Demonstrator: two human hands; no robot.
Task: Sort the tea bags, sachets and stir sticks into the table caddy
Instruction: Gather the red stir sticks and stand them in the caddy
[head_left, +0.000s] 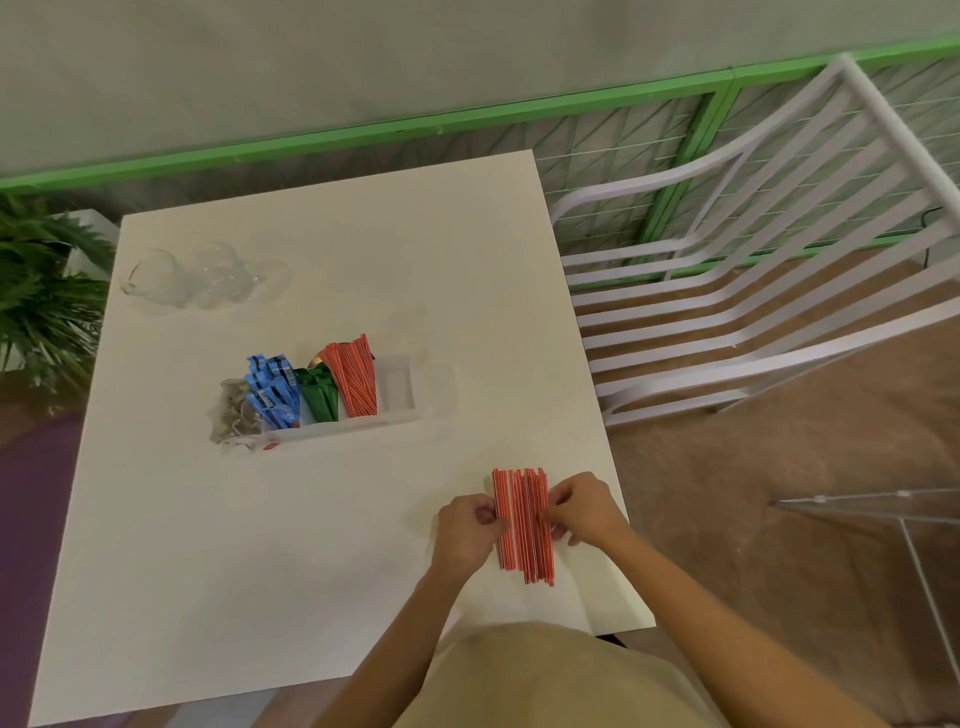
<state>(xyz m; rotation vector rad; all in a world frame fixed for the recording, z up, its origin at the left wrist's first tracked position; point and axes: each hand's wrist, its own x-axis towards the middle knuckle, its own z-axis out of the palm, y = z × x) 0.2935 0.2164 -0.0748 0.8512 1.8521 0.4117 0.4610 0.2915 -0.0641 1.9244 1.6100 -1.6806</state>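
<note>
**Squaring a bundle of orange sticks near the bench's right edge**

Looking down from the head camera, I see the white bench (218, 545) filling most of the view, with a white slatted chair (753, 270) off its right side and a green plant (41, 301) past its far-left corner. Some clear glassware (202, 278) sits near the far-left corner of the bench.

Around the middle of the bench stands the clear table caddy (397, 387). From left to right it holds pale tea bags (234, 415), blue sachets (272, 389), green sachets (317, 392) and orange striped stir sticks (353, 376), all leaning upright. Its rightmost compartment shows nothing inside.

Near the right edge, toward the near-right corner, a second bundle of orange stir sticks (522, 522) lies between my two hands. My left hand (465, 530) is closed against the bundle's left side, thumb on top. My right hand (584, 509) pinches the right side with curled fingers. Whether the bundle rests on the bench or is held just above it, I cannot tell.
</note>
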